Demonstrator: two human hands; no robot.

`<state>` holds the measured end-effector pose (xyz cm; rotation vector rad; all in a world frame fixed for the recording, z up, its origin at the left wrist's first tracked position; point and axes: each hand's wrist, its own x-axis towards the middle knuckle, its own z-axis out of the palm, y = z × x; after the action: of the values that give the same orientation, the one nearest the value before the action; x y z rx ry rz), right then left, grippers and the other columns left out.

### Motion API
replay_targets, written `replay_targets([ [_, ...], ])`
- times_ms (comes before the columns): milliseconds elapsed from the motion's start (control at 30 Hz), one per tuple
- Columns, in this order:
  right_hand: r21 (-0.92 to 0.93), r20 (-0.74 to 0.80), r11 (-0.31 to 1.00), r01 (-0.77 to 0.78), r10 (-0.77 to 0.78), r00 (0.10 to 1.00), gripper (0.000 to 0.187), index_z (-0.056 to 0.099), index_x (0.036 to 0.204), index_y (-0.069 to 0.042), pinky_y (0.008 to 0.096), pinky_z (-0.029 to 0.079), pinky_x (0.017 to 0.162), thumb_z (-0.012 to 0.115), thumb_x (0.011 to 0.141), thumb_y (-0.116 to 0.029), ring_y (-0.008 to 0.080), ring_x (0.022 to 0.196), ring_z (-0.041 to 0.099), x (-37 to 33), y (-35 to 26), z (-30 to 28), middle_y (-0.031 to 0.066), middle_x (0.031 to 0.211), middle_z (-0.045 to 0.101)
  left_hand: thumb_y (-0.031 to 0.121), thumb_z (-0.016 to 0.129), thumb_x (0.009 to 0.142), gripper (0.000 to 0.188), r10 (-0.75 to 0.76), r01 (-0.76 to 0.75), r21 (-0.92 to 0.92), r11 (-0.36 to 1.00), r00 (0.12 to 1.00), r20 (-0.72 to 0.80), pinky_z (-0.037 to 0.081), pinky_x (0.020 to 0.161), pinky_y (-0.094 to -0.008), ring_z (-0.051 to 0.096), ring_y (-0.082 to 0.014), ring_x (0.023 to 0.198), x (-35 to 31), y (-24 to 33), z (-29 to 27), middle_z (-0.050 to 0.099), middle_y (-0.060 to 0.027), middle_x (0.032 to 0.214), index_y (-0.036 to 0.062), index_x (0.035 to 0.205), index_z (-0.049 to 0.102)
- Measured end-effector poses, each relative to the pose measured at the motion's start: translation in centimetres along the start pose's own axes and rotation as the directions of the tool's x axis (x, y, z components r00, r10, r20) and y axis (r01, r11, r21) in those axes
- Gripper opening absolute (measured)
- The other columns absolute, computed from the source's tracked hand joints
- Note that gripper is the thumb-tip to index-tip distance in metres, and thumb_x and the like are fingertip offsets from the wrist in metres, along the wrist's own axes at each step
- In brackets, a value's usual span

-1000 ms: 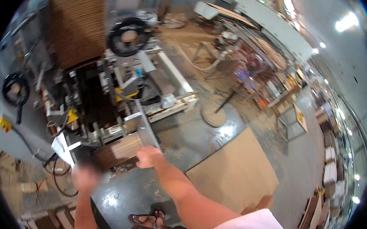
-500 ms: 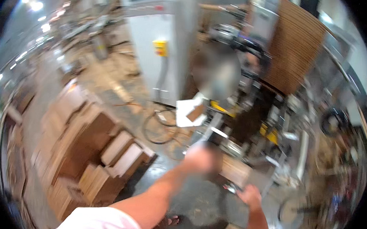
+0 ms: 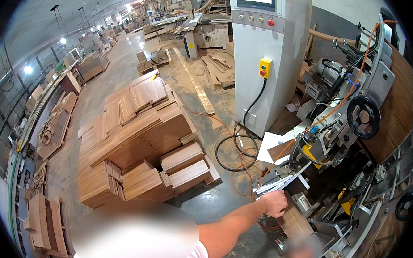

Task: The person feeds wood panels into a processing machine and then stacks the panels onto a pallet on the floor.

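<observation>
My left hand point(image 3: 274, 204) reaches across from the white sleeve, its fingers curled at the far left end of a short wooden board point(image 3: 295, 220). That board lies along the near side of a metal machine. My right hand point(image 3: 301, 250) is at the board's near end, low in the picture; it is smeared and its fingers cannot be made out. Just beyond my left hand are pale strips point(image 3: 274, 185) on the machine's edge.
Stacked wooden panels point(image 3: 140, 128) stand to the left. A grey control cabinet point(image 3: 254, 60) with a screen and yellow switch box point(image 3: 265, 67) rises ahead. Black cable point(image 3: 222, 162) coils on the floor. The machine carries black handwheels point(image 3: 364, 117) and an orange hose point(image 3: 342, 102).
The view has swung left and steadied, so cabinet and panel stack sit further right. Both hands stay by the wooden board, now lower right in the picture.
</observation>
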<state>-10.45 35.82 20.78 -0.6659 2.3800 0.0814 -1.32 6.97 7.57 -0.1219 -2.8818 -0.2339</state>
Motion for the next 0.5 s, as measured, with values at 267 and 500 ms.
replay_targets([
  [267,-0.005,-0.066,0.998,0.068,-0.068,0.995,0.05,0.071,0.117,-0.009,0.0493,0.053,0.092,0.063,0.087,-0.048,0.0402,0.106,0.067,0.3,1.0,1.8,0.0218,0.112,0.07,0.036,0.065,0.079,0.031,-0.114,0.119,-0.048,0.992,0.99,0.087,0.049,0.084,-0.0413,0.065,-0.0308,0.081,-0.4,1.0,-3.3,0.068,-0.0117,0.077,0.0063,0.07,0.069],
  [500,-0.052,-0.257,0.969,0.24,-0.245,0.935,0.048,0.073,0.107,-0.003,0.0512,0.053,0.09,0.067,0.084,-0.045,0.0423,0.102,0.067,5.6,1.3,4.6,0.0231,0.107,0.072,0.036,0.062,0.077,0.033,-0.116,0.124,-0.093,0.988,0.989,0.09,0.05,0.082,-0.0432,0.065,-0.0333,0.079,-1.2,0.7,-3.1,0.069,-0.0142,0.075,0.0046,0.068,0.07],
])
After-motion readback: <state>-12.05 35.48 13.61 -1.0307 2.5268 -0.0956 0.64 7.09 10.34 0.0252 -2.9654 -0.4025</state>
